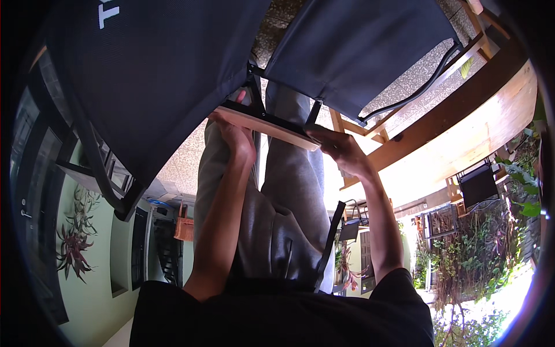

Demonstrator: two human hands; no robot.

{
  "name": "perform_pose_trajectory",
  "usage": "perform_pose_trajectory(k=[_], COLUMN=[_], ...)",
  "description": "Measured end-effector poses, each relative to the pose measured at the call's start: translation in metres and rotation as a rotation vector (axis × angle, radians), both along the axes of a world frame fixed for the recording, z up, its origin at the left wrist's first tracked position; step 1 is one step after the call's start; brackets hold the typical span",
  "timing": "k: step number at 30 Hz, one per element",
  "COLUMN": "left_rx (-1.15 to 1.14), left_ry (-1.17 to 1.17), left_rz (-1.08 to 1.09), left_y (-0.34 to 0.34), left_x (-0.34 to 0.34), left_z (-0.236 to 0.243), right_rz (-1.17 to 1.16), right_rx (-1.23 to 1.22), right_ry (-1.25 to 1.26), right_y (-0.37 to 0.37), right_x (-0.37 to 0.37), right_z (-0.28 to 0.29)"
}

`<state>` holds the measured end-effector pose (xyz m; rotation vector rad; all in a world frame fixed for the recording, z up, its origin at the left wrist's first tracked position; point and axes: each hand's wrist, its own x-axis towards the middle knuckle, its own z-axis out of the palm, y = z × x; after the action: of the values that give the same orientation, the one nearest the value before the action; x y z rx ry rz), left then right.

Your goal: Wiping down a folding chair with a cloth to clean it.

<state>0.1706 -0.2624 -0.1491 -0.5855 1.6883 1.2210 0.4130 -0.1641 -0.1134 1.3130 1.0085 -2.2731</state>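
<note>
I have my left hand (237, 133) wrapped under the left end of a light wooden bar (277, 134) mounted on a black metal strip, part of a folding chair. My right hand (342, 149) holds the bar's right end with curled fingers. Metal links join the bar to the chair's frame (263, 72). A large black fabric panel (156, 58) with white lettering fills the upper left; a second black panel (358, 58) is at the upper right. My legs in grey trousers (289, 179) are behind the bar.
A wooden table (457, 130) curves along the right, with more chairs (477, 185) beyond it. At left are a green wall (89, 289), a dark glazed door (40, 185) and hanging plants (75, 243). Dense greenery (468, 248) and a speckled floor (179, 162) also show.
</note>
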Motion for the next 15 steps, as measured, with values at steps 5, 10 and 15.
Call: perform_pose_trajectory(k=[5,10,15], left_rx=[-0.059,-0.056,-0.062], left_ry=[0.039,-0.031,0.032], left_rz=[0.014,0.029,0.025], left_y=[0.007,0.002,0.016], left_x=[0.005,-0.001,0.000], left_z=[0.000,0.003,0.009], right_rz=[0.260,0.605,0.313], right_rx=[0.499,0.407,0.526], right_ry=[0.157,0.165,0.184], right_y=[0.032,0.032,0.022], right_x=[-0.044,-0.087,-0.048], right_z=[-0.008,0.003,-0.005])
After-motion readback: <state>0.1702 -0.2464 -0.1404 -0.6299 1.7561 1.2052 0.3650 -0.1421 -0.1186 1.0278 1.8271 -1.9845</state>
